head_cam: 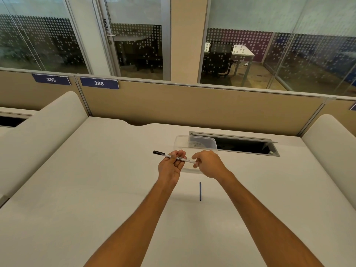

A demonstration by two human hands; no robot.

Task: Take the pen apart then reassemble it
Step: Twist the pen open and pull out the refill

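Left hand: my left hand [170, 166] is palm up above the table [96, 189], its fingers [180, 154] curled around the middle of the pen barrel.
Right hand: my right hand [209, 163] is at the barrel's right end, with thumb and forefinger pinched on the tip there; whether they hold a loose part or just the end I cannot tell.
Pen barrel: the white pen barrel [187, 160], with dark print along it, lies nearly level between both hands, and its black cap end [159, 152] sticks out to the left past my left fingers.
Refill: a thin dark blue refill [200, 191] lies alone on the table, nearer to me than my hands, between my two forearms and well apart from the barrel.
Container: a clear plastic container [195, 144] sits on the table just behind my hands.
Cable hatch: an open cable hatch [240, 145] is set in the table, right of the container.
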